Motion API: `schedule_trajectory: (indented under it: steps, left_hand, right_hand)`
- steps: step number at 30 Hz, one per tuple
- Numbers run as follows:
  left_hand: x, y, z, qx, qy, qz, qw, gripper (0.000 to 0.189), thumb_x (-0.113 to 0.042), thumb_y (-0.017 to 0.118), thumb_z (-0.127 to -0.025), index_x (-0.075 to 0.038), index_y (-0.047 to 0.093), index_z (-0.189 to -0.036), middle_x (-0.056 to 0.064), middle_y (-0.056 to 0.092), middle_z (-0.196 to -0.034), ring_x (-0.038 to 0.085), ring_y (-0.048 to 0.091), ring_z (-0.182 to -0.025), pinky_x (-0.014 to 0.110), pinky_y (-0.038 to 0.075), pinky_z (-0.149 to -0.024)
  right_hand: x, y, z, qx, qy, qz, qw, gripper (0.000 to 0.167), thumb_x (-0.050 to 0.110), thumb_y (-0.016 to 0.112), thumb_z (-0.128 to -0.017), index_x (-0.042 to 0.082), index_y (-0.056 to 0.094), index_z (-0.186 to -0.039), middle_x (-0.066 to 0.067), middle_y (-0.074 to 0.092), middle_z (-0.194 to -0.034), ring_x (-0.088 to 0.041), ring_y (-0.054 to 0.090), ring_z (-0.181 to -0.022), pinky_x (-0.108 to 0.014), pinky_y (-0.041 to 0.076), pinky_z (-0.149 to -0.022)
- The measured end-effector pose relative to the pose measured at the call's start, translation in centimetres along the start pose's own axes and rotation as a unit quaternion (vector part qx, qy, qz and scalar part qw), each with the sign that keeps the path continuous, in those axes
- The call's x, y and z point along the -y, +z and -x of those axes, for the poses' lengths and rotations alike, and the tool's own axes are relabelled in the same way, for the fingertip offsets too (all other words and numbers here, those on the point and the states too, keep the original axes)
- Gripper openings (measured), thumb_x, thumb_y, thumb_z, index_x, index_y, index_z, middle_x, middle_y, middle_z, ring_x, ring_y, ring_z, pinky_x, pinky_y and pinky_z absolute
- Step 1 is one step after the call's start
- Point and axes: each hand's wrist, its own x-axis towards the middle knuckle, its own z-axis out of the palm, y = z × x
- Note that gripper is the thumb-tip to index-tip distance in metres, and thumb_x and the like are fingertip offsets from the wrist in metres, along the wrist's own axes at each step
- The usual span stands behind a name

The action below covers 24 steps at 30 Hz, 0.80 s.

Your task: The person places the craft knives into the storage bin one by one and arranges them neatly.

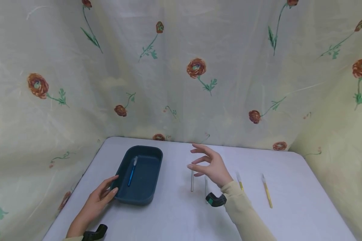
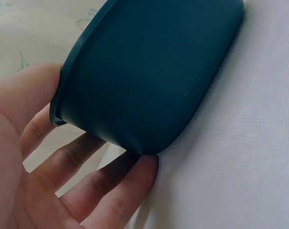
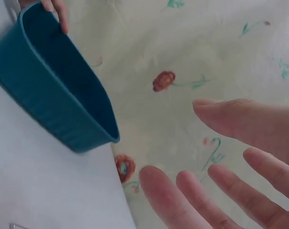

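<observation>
A dark teal rectangular tray (image 1: 144,197) stands on the left of the table, with a blue paintbrush (image 1: 131,174) lying inside it. My left hand (image 1: 96,200) holds the tray's near-left corner, thumb at the rim and fingers along the outer wall (image 2: 135,86). Over the middle of the table, my right hand (image 1: 211,165) is raised with spread, bent fingers and nothing between them; the right wrist view shows these fingers (image 3: 163,195) apart from the thumb. Below it lie two thin silvery sticks, the left stick (image 1: 192,183) and the right stick (image 1: 206,187), partly hidden by the hand and wrist.
Right of my right arm lie two yellow-handled paintbrushes, one partly covered by the sleeve (image 1: 240,183) and another yellow paintbrush (image 1: 267,192) farther right. A white cloth covers the table (image 1: 175,214). Floral curtains (image 1: 181,83) hang behind it and at both sides.
</observation>
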Motion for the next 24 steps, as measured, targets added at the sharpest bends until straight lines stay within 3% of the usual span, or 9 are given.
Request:
schedule_trajectory:
  steps: [10, 24]
  left_hand:
    - [0.1, 0.0, 0.0, 0.001, 0.002, -0.003, 1.0, 0.064, -0.041, 0.062, -0.114, -0.018, 0.039, -0.168, 0.023, 0.025, -0.178, 0.05, 0.028, -0.161, 0.061, 0.037, -0.126]
    - [0.0, -0.1, 0.0, 0.01, 0.003, 0.005, 0.9999, 0.064, -0.041, 0.062, -0.114, -0.018, 0.038, -0.169, 0.024, 0.024, -0.178, 0.05, 0.027, -0.161, 0.06, 0.037, -0.126]
  right_hand:
    - [-2.5, -1.3, -0.2, -0.023, 0.034, 0.031, 0.9987, 0.076, 0.008, 0.091, -0.092, 0.018, 0.057, -0.159, -0.014, 0.063, -0.147, -0.035, 0.073, -0.108, -0.047, 0.07, -0.076]
    - [-5.1, -1.4, -1.6, -0.024, 0.081, 0.014, 0.9963, 0.075, 0.003, 0.089, -0.091, 0.011, 0.057, -0.158, -0.022, 0.061, -0.148, -0.03, 0.073, -0.101, -0.047, 0.07, -0.073]
